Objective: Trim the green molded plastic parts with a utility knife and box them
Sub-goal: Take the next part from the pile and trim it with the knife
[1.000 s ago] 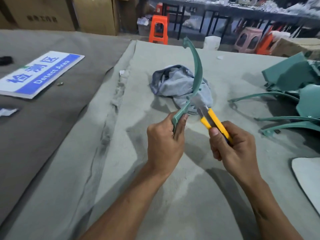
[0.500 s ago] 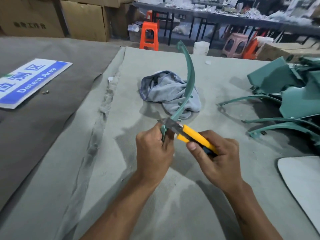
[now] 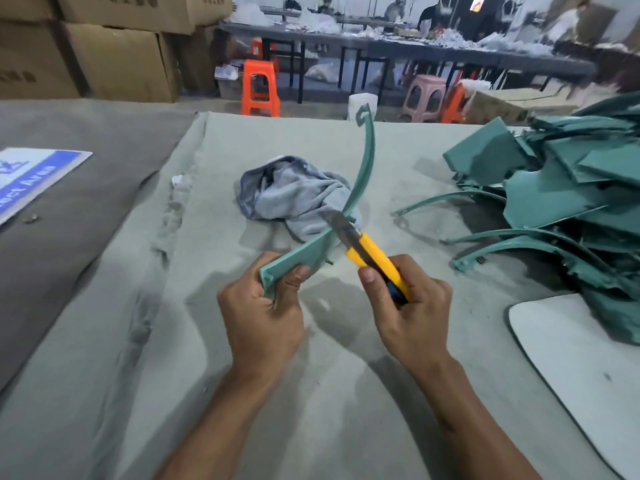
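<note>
Curved green part (image 3: 365, 174): near end hidden in left hand (image 3: 263, 317).

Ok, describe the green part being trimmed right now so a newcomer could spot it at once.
Start at the grey cloth-covered table and find the crumpled grey rag at its middle. Just in front, the left hand grips one end of a long curved green strip, and the utility knife blade lies against it. Unlike the green parts piled at right, it arcs upward, off the table.

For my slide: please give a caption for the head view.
Left hand grips curved green part; right hand holds yellow utility knife against it.
</note>
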Demonstrator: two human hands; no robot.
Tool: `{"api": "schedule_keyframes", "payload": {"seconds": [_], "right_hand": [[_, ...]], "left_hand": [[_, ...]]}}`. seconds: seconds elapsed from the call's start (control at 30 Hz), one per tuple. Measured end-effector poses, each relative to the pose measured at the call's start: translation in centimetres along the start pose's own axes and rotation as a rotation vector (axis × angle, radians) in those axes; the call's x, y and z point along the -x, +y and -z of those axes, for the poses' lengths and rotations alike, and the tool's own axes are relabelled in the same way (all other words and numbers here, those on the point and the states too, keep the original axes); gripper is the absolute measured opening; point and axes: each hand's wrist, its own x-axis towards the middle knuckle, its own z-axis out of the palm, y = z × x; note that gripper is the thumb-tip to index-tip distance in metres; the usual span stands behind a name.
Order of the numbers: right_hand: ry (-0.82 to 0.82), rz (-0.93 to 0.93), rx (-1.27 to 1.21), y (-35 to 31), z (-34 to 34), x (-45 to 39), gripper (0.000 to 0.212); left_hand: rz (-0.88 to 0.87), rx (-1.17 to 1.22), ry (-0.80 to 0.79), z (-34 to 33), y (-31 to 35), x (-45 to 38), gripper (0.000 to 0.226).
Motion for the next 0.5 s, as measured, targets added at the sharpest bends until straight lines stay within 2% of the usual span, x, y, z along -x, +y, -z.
{"api": "schedule_keyframes", "payload": {"seconds": [0.1,0.17,0.27,0.33,0.4,0.5], "right_hand": [[0.121,-0.126,0.082,0.3,0.6,-0.7,0.035],[0.112,-0.047,0.083,0.3,1.2,-0.8,0.034],[-0.007,0.126,-0.002,0.2,1.6,-0.5,0.041],[-0.042,0.138,-0.009,0.2,1.3,-0.4,0.042],[0.03,0.03,0.059,0.4,1.1,-0.7,0.042],[0.178,-0.263,0.066,1.0,1.2,-1.2,0.052]], "left_hand": [[0.03,0.027,0.005,0.1,-0.5,-0.1,0.015],[0.042,0.035,-0.002,0.1,-0.5,-0.1,0.018],[0.026,0.035,-0.028,0.0,0.0,0.0,0.013],[0.023,0.04,-0.034,0.0,0.2,0.0,0.01],[0.041,0.082,-0.023,0.2,0.2,-0.2,0.01],[0.012,0.077,-0.02,0.4,0.2,-0.3,0.013]]}}
